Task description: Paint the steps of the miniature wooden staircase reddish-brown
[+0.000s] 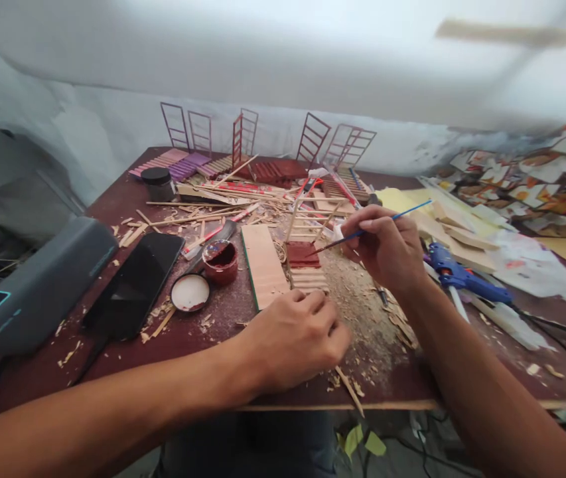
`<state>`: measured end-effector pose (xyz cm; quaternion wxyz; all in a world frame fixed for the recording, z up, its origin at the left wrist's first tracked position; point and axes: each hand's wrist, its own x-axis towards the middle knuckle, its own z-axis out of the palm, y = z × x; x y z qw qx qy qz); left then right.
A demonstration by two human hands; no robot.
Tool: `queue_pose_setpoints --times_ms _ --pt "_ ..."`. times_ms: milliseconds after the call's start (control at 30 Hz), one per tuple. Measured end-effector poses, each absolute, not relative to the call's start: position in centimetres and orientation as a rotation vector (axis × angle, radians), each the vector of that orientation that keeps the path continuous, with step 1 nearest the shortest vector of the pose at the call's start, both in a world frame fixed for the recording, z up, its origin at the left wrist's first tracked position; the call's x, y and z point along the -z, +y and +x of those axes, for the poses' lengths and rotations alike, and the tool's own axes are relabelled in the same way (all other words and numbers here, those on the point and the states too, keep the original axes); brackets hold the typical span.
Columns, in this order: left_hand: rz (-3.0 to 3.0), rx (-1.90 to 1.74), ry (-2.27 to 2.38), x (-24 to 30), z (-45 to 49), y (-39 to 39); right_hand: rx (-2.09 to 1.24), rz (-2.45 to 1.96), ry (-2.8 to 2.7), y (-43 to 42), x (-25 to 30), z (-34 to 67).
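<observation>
My right hand point(385, 249) pinches a thin blue paintbrush point(411, 208), its dark tip at the red-painted part of a small slatted wooden piece point(308, 280). The slats nearer me are bare wood, and a ladder-like frame of thin sticks stands at the far end. My left hand point(307, 335) is closed over the piece's near end, with the fingertips partly hidden. Left of the piece lies a flat pale wooden block point(266, 265). Beside that stands an open jar of dark red paint point(220, 263), with its lid point(190, 293) lying upturned.
A black phone point(136, 285) and a grey power bank point(44, 285) lie at left. Painted slatted pieces with ladder-like frames point(312, 136) line the back. Sticks, shavings and a utility knife point(308, 188) clutter the middle. A blue glue gun point(464, 275) lies at right.
</observation>
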<state>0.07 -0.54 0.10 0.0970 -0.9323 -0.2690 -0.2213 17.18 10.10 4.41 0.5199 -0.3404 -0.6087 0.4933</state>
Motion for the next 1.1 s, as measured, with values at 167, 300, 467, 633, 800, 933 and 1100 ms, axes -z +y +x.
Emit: queue_pose_setpoints --times_ms 167,300,467,633,800,933,1100 --pt "-2.758 0.616 -0.807 -0.2 0.1 -0.6 -1.112 -0.805 -1.608 9.0 -3.7 17.0" --pt "-2.747 0.609 -0.816 -0.4 0.0 -0.6 -1.013 -0.863 -1.668 8.3 -3.3 16.8" --pt "-2.773 0.601 -0.85 -0.6 0.0 -0.4 -0.931 -0.896 -1.704 8.5 -2.8 16.8" --pt "-2.772 0.579 -0.895 -0.8 -0.1 -0.3 -0.96 -0.906 -1.689 9.0 -2.3 16.6" --pt "-2.796 0.562 -0.897 -0.7 -0.2 -0.2 -0.92 -0.906 -1.671 9.1 -2.2 16.3" --pt "-2.799 0.576 -0.905 -0.5 -0.2 -0.2 -0.863 -0.896 -1.671 9.0 -2.3 16.2" --pt "-2.795 0.601 -0.92 -0.4 -0.2 -0.1 -0.888 -0.852 -1.659 8.8 -2.6 16.4"
